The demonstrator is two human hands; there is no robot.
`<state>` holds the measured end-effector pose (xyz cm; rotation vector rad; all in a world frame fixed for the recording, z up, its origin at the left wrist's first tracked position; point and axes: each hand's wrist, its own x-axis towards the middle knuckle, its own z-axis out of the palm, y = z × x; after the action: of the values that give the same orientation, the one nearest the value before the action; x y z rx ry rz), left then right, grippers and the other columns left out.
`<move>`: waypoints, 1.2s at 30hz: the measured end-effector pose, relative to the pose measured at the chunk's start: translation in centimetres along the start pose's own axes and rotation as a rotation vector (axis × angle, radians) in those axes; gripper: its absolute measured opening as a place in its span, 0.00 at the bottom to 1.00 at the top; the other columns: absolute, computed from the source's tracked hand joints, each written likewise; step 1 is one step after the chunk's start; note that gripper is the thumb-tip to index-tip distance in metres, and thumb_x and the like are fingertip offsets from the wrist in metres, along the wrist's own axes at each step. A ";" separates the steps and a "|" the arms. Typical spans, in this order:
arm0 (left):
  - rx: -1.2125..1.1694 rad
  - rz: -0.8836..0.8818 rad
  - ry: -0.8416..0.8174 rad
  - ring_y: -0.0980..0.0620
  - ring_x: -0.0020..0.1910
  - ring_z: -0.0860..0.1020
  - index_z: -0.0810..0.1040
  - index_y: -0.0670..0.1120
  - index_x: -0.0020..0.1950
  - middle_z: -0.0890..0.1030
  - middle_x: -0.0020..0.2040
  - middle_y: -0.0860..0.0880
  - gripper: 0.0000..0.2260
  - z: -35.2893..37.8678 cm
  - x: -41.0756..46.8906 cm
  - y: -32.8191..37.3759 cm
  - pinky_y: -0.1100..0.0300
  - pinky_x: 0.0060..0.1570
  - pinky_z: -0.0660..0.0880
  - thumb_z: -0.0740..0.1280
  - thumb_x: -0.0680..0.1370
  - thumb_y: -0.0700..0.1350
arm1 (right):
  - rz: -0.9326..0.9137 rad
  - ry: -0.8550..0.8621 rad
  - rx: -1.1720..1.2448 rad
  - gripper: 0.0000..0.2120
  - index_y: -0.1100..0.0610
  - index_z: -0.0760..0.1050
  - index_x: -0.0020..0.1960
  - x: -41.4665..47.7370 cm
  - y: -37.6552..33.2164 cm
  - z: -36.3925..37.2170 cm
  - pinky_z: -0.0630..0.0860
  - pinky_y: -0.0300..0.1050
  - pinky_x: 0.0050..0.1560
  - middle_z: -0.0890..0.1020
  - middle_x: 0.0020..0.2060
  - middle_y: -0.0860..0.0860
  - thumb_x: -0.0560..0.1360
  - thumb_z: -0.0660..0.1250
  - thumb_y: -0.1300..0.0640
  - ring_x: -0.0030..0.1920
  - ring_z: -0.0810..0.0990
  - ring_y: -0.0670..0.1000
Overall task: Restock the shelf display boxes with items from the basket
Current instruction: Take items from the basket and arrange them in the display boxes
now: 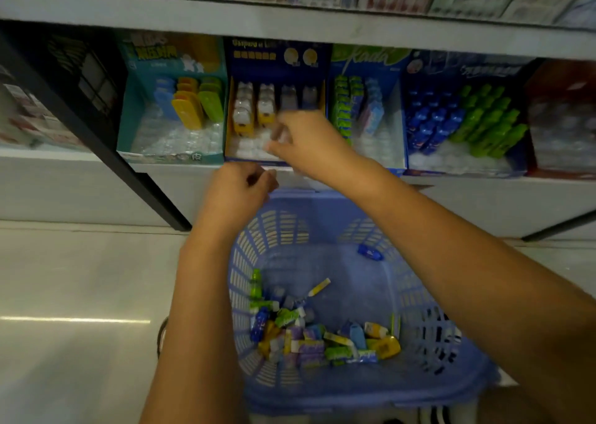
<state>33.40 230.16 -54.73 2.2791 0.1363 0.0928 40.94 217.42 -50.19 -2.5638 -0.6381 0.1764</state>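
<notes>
We find the right hand over the near end of the dark blue cardboard display box at the centre of the shelf row, fingers bent together. Blur prevents us telling whether they pinch a piece. The left hand is curled just near of the box's front lip; what it holds, if anything, cannot be told. Stock remains as small film-wrapped packets heaped at the near-left of the blue slotted plastic basket. We judge them light, stiff and slick-wrapped — best pinched across the narrow sides, singly
</notes>
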 end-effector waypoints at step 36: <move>-0.855 -0.169 -0.561 0.53 0.32 0.80 0.85 0.44 0.40 0.83 0.34 0.45 0.11 2.0 3.6 7.0 0.64 0.32 0.77 0.63 0.70 0.43 | -0.053 -0.213 1.075 0.11 0.53 0.80 0.51 -6.8 10.8 -8.8 0.74 0.31 0.39 0.81 0.36 0.43 0.68 0.70 0.59 0.38 0.77 0.40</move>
<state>37.64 224.53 -50.65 1.3641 -0.0130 -0.4871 41.42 202.08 -47.73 -1.4989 -0.4847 0.5942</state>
